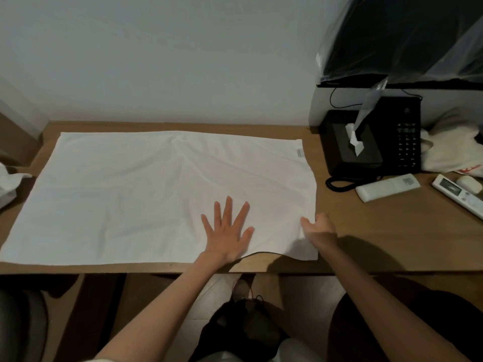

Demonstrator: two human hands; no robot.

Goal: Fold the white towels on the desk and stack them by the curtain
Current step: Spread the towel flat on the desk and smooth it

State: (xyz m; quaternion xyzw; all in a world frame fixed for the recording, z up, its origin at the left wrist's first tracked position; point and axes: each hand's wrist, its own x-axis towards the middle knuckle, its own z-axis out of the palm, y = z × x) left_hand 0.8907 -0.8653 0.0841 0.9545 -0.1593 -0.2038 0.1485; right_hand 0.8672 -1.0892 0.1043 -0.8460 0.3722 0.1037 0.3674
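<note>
A large white towel (pixel 136 194) lies spread flat over most of the wooden desk (pixel 379 241). My left hand (pixel 227 231) presses flat on it near the front edge, fingers spread. My right hand (pixel 317 228) pinches the towel's right edge close to the front right corner. More white cloth (pixel 9 182) shows bunched at the desk's far left edge. The curtain is not in view.
On the right stand a black tissue box (pixel 352 150), a black phone (pixel 403 134), two white remotes (pixel 386 186) (pixel 457 195) and a white bag (pixel 454 145). A plastic-covered dark screen (pixel 407 40) hangs above. A dark chair (pixel 21 322) sits at lower left.
</note>
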